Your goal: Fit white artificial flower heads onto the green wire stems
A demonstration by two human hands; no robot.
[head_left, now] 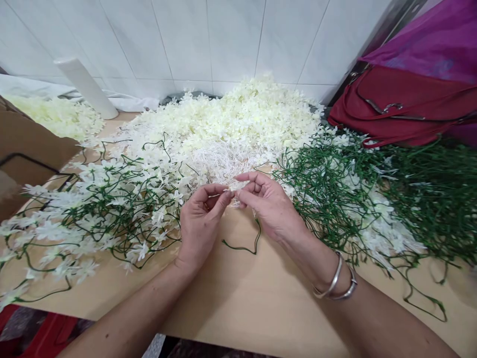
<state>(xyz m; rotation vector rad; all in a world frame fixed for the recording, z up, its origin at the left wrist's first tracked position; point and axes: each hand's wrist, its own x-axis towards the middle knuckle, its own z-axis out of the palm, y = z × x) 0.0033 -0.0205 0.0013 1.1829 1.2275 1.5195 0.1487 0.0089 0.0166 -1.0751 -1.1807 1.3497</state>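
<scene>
With forearms nearest, pinching a small white piece in closed fingertips of left hand and right hand. Have blossoms heaped beyond both, with green stem just below

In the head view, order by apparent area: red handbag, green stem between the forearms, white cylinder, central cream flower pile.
1. Central cream flower pile
2. Red handbag
3. White cylinder
4. Green stem

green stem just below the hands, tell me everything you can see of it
The stem is thin, dark green and plastic-looking. From beside the right hand it runs down, bends sharply, then waves leftward to a free end over the tan tabletop. Whether its upper end touches the hand is unclear.
</scene>
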